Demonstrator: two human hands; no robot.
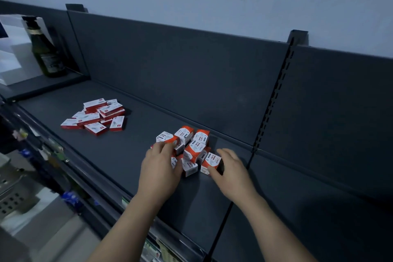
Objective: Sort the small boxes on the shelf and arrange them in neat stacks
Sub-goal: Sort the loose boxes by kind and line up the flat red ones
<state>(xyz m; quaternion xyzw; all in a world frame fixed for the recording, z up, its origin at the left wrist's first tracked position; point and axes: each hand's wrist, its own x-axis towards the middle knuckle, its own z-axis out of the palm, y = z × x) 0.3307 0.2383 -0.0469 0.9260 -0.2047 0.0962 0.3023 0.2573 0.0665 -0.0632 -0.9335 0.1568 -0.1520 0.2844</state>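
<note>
A jumbled heap of several small orange-and-white paper-clip boxes (192, 144) lies on the dark grey shelf (131, 149), near its back panel. My left hand (159, 168) lies on the heap's left side, fingers curled round one box (167, 137). On the heap's right edge, my right hand (231, 173) holds a box (211, 162) between thumb and fingers. Further left on the shelf sits a loose pile of several flat red-and-white boxes (95, 116).
A dark green bottle (45, 49) and white cartons (14, 49) stand on the neighbouring shelf at the far left. A slotted upright (274, 95) divides the back panel to the right. Lower shelves with goods (42, 151) show below the front edge.
</note>
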